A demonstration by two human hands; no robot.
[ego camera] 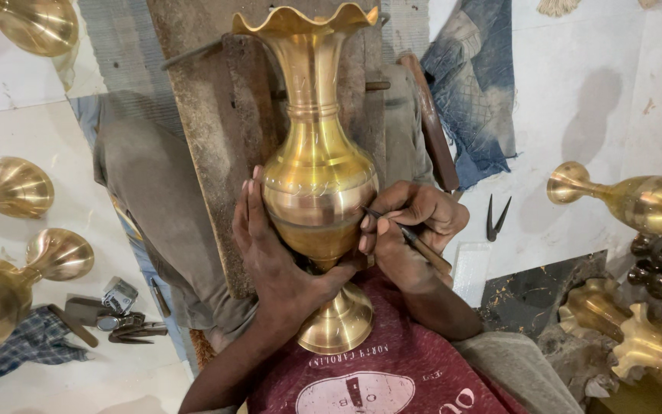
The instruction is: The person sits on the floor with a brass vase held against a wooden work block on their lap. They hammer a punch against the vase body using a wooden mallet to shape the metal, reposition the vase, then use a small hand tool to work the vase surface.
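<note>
Brass vase (318, 184): lay on plank (201, 146) across the lap. Left hand (270, 245) open, flat against its belly. Right hand (411, 230) pinched graver (411, 239), tip on band; engraving step apparently underway; steady pressure needed.

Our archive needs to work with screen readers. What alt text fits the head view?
A brass vase with a fluted rim lies on the person's lap; the left hand steadies it while the right hand presses a thin engraving tool to its belly. More brass vases lie around.
</note>
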